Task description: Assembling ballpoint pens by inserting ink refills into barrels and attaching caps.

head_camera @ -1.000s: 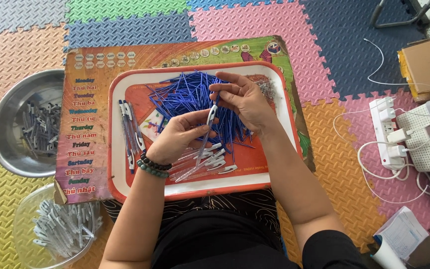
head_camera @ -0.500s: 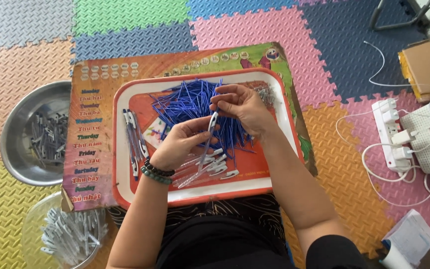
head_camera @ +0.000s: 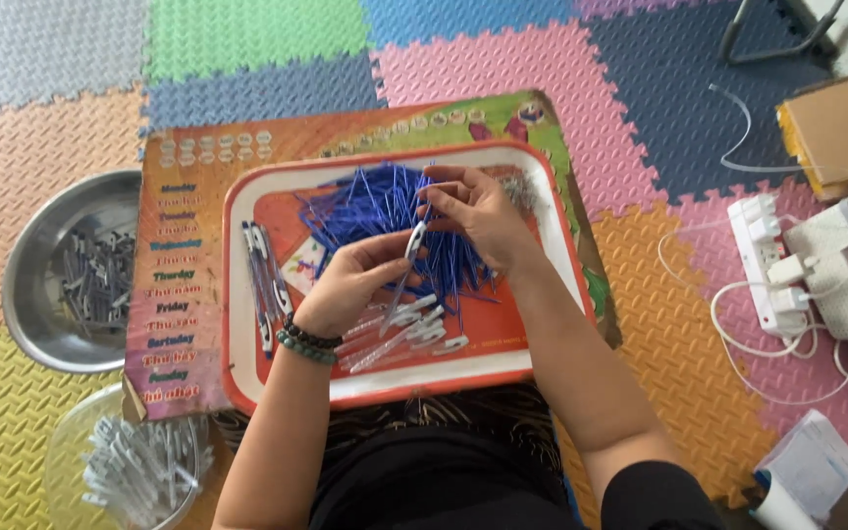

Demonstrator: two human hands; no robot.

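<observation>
**Hands meet over the blue refills**

Since a moment ago, the pen barrel point(head_camera: 410, 257) has stayed pinched between both hands above the tray point(head_camera: 385, 388), with the view drifted slightly so the metal bowl point(head_camera: 46, 339) sits further right. The left hand point(head_camera: 350, 285) curls up from below, fingers closed narrowly round the clear barrel's lower part, two bead bracelets point(head_camera: 304, 341) on its wrist. The right hand point(head_camera: 473, 211) arches over from above, fingertips pinched at the barrel's top end; whether a refill is between them cannot be told. Beneath lies one tangled heap of thin blue refills point(head_camera: 375, 211), too many to count. Roughly six clear barrels point(head_camera: 399, 334) lie loose on the red plastic tray, and about three finished pens point(head_camera: 265, 285) at its left. A clear tub point(head_camera: 134, 461) holds more barrels.
</observation>
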